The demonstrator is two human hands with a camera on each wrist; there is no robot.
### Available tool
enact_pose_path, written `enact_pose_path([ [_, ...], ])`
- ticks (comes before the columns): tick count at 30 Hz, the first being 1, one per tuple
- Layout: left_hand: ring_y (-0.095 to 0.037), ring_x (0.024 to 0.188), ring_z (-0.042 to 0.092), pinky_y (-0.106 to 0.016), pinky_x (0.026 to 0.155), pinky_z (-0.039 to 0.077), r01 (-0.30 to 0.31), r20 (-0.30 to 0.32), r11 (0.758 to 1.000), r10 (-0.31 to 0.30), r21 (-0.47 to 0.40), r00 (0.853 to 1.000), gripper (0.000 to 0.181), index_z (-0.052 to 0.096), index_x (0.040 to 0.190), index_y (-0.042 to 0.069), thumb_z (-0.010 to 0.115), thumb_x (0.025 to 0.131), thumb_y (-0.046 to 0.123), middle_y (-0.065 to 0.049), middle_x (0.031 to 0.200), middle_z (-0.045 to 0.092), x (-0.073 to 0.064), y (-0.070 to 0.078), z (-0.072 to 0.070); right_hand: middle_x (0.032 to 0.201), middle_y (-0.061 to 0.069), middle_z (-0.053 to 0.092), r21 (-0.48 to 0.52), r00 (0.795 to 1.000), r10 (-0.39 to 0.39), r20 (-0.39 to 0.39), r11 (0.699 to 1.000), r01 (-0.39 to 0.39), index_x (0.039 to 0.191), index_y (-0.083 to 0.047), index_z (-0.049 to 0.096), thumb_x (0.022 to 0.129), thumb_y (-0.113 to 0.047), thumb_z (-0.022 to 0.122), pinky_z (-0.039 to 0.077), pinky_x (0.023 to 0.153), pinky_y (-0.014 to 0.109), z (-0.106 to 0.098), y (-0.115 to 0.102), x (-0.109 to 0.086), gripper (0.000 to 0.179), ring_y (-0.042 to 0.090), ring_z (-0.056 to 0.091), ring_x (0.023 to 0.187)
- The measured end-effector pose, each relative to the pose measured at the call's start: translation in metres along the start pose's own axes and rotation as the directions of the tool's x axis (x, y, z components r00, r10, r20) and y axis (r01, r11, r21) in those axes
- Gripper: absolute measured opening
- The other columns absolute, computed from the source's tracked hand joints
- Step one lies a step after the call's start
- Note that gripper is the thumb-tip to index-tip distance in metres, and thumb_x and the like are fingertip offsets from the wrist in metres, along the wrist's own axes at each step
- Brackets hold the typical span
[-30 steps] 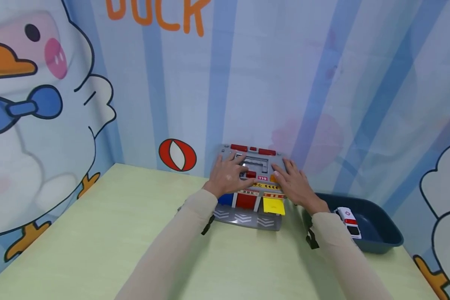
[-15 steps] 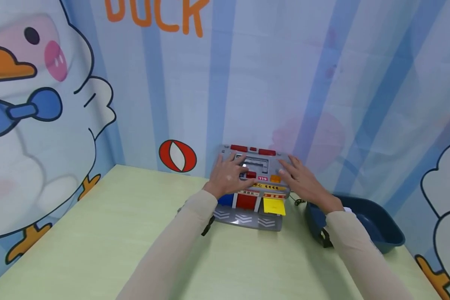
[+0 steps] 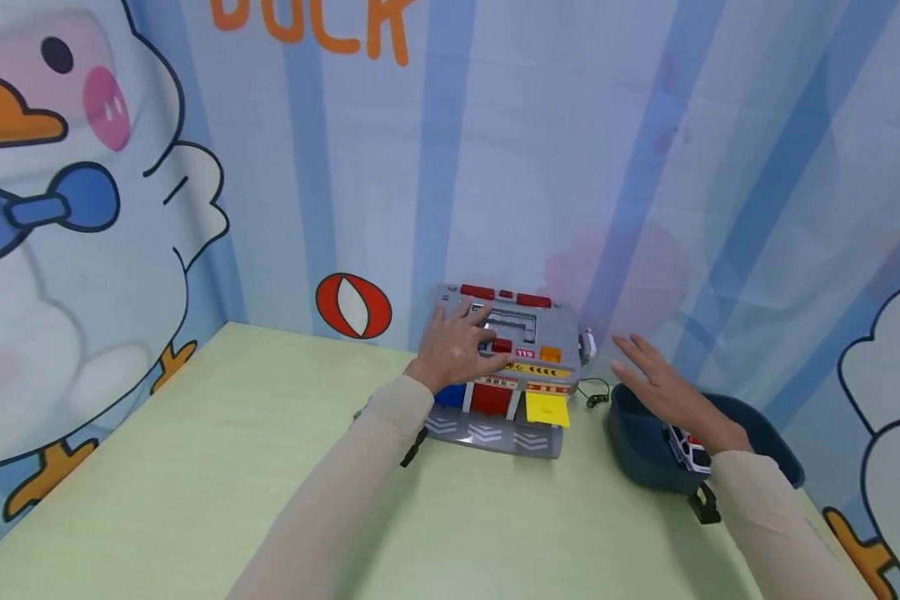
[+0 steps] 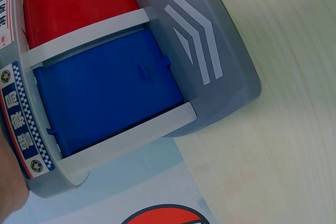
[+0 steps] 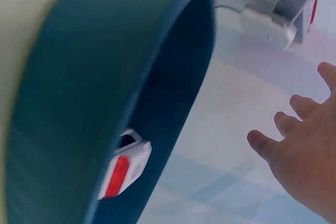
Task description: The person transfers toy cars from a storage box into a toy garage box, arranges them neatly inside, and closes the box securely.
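A grey toy garage (image 3: 562, 329) with red, blue and yellow doors stands against the back wall. My left hand (image 3: 450, 348) rests on its roof with fingers spread. The yellow door (image 3: 547, 409) sticks outward. In the left wrist view, the blue door (image 4: 110, 93) and the red door (image 4: 79, 6) are down. My right hand (image 3: 667, 393), fingers extended and holding nothing, hovers above the dark green bin (image 3: 637, 454). Inside that bin lies a white-and-red toy ambulance (image 3: 682, 450), partly hidden by the hand in the head view and by the bin's wall in the right wrist view.
A thin coiled black cord (image 3: 596, 400) lies between the garage and the bin. A white part (image 3: 588, 346) juts from the garage's right side. The printed cloth wall (image 3: 375, 192) rises directly behind the pale table (image 3: 270, 467).
My right hand has left the garage's roof and moved right, over the bin. My left hand has kept its place on the roof. The garage has stayed put.
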State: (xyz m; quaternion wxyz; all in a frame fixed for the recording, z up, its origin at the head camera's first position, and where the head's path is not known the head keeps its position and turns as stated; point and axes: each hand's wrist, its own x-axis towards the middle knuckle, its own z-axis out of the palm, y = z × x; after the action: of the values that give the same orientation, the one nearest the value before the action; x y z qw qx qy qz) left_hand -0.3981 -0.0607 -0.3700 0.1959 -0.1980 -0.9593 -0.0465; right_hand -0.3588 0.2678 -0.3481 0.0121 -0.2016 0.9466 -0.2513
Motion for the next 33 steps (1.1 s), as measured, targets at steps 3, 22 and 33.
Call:
enact_pose_path([
  [3, -0.03, 0.15, 0.034, -0.064, 0.12, 0.023, -0.001, 0.002, 1.0, 0.001, 0.01, 1.0, 0.061, 0.068, 0.13, 0.033, 0.047, 0.09, 0.074, 0.0, 0.159, 0.042, 0.0, 0.0, 0.0, 0.166, 0.026, -0.007, 0.01, 1.0, -0.005, 0.008, 1.0, 0.005, 0.162, -0.019, 0.01, 0.107, -0.045, 0.038, 0.011, 0.105, 0.083, -0.003, 0.011, -0.009, 0.067, 0.056, -0.002, 0.149],
  [22, -0.03, 0.151, 0.032, -0.064, 0.119, 0.024, 0.002, 0.007, 1.0, -0.002, 0.024, 1.0, 0.062, 0.067, 0.131, 0.032, 0.047, 0.09, 0.073, 0.0, 0.159, 0.042, 0.0, 0.0, -0.002, 0.159, 0.039, 0.015, -0.102, 1.0, -0.003, -0.002, 0.995, 0.003, 0.154, 0.0, 0.032, 0.101, -0.039, 0.057, 0.03, 0.101, 0.078, -0.013, 0.047, -0.04, 0.071, 0.063, 0.021, 0.141],
  [33, -0.03, 0.15, 0.033, -0.065, 0.12, 0.023, 0.004, 0.006, 0.999, -0.004, 0.039, 1.0, 0.062, 0.068, 0.13, 0.033, 0.046, 0.09, 0.075, 0.001, 0.159, 0.041, -0.001, 0.0, -0.002, 0.148, 0.042, 0.034, -0.246, 0.999, 0.032, 0.035, 0.969, -0.022, 0.143, 0.005, 0.049, 0.094, -0.044, 0.065, 0.052, 0.084, 0.061, -0.004, 0.066, -0.049, 0.071, 0.057, 0.054, 0.12],
])
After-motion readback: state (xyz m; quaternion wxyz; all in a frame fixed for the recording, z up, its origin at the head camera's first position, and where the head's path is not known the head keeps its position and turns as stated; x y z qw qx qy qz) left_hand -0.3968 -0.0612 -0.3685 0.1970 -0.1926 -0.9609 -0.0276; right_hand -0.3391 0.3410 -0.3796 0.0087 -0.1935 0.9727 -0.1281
